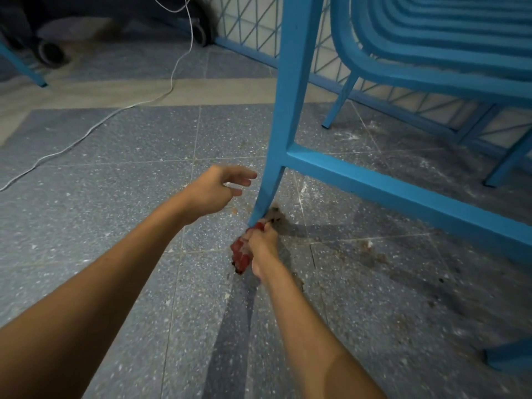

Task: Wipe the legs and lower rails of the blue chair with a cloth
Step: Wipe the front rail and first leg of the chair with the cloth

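Nearest the camera, two bare forearms reach out over the speckled floor [115, 197]. The right hand [263, 243] has its fingers curled round a bunched red cloth [240, 254], most of which bulges out on the hand's left side, while the cloth's upper end touches the very foot of the front leg [290, 96] of the blue chair [417, 53]. Just beyond the right hand's knuckles a brownish dirty patch [277, 218] surrounds that foot. The left hand [214, 188] hovers up and to the left of the right one – fingers spread and loosely bent, holding nothing, its fingertips near the leg but apart from it. Beyond the right hand and running off to its right, the lower rail [403, 191] joins the leg above both hands. Farther back the chair's ribbed seat sits high to the right, with its rear legs beneath. Well to the left of the left hand a white cable [86, 131] trails across the floor – and behind it stand a blue lattice panel [250, 24] and a dark wheel [50, 53].
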`<state>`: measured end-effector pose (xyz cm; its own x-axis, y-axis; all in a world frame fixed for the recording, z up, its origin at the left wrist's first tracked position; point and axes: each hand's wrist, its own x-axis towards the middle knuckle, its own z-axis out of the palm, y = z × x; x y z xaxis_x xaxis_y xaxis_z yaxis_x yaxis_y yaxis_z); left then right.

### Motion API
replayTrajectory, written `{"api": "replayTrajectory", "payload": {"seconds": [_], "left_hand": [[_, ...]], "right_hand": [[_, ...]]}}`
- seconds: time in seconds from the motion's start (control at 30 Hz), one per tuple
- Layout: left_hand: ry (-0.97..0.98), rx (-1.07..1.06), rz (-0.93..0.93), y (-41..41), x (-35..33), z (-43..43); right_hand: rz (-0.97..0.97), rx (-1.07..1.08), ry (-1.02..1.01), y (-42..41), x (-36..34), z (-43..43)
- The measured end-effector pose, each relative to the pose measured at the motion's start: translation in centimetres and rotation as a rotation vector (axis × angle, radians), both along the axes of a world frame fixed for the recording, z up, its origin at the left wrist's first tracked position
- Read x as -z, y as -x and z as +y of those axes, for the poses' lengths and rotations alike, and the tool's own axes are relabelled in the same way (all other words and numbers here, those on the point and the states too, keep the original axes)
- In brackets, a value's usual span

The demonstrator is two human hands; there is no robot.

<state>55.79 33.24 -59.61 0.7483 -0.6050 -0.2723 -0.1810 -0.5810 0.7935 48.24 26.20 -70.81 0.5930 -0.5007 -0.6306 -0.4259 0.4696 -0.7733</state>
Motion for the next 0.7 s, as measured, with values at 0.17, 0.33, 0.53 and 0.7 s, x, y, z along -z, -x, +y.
{"api": "replayTrajectory", "payload": {"seconds": [0.17, 0.33, 0.53, 0.7], "left_hand": [[0.023, 0.016, 0.015, 0.5, -0.4, 0.0], [0.081, 0.020, 0.043, 0.5, -1.1, -0.4], [0.068, 0.038, 0.011, 1.2, -1.7, -0.7], [0.043, 0.033, 0.026, 1.2, -1.3, -0.8]], "right_hand": [[-0.259, 0.149, 0.075, 0.9, -5.2, -0.4], [-0.567, 0.251, 0.254, 2.6, -8.6, 0.5], [-0.345, 0.169, 0.412, 1.6, -3.1, 2.1], [0.072, -0.268, 0.264, 1.7, 0.3, 1.6]]}}
